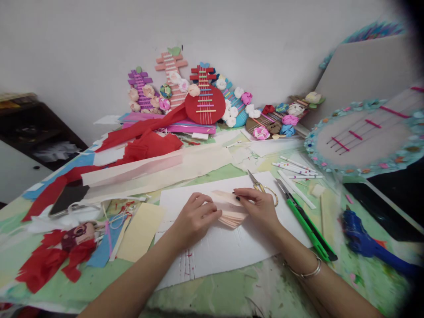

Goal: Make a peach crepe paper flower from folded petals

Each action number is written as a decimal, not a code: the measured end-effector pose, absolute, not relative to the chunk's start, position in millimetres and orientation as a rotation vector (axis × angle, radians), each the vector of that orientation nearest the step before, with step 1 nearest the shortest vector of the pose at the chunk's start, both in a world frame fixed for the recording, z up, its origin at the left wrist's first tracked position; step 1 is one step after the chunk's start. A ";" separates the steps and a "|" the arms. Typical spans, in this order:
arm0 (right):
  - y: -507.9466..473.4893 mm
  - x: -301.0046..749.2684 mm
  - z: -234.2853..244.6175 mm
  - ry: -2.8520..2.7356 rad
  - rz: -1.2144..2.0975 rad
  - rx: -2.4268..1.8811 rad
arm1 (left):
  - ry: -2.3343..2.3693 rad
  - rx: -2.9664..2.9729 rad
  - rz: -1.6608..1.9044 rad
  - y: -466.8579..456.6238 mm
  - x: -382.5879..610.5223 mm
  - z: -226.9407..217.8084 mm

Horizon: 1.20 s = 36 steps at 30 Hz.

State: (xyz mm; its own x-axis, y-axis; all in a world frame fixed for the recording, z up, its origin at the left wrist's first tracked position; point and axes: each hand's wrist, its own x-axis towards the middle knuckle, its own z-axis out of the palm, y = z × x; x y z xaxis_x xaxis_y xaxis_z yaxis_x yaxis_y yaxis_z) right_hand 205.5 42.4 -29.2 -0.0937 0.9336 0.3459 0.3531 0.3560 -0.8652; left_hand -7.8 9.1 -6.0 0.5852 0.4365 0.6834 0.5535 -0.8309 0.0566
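Between my two hands is a stack of folded peach crepe paper (233, 219), its layered edges facing me. My left hand (195, 218) has its fingers curled, with the fingertips on the paper's left side. On the other side, my right hand (260, 210) pinches the paper's right edge between thumb and fingers. Both hands are over a white foam board (212, 267). Gold-handled scissors (261, 186) lie just beyond my right hand, and the green utility knife (306, 225) rests to its right, partly on the board.
Several decorated toy lutes, one red (205, 104), lean against the wall. A blue glue gun (359, 234) and white paper sticks (294, 165) lie right. Red crepe paper (152, 145), a long cream strip (198, 164) and yellow paper (142, 229) cover the left and back.
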 end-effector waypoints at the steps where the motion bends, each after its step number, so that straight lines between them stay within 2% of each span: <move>1: 42.6 206.6 -28.4 -1.646 0.716 -1.178 | -0.847 -2.659 -1.080 8.9 -7.9 -6.3; 10: 46.4 213.6 -28.8 -1.820 0.629 -1.156 | -1.003 -2.708 -1.159 10.9 -9.3 -11.6; 17: 38.5 205.3 -19.6 -2.036 0.785 -1.061 | -1.104 -2.737 -1.169 14.3 -11.9 -16.6; 36: 41.8 209.4 -20.3 -2.077 0.778 -1.080 | -1.208 -2.734 -1.116 14.2 -11.0 -14.5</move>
State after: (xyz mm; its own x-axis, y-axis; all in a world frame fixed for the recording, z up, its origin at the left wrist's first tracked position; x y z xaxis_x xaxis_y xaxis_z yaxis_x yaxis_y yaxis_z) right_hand 209.4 41.8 -20.3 -0.4392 0.8536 0.2801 0.4597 0.4814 -0.7463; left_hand -11.0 14.2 -14.5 0.4690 0.6655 0.5807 0.6315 -0.7123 0.3062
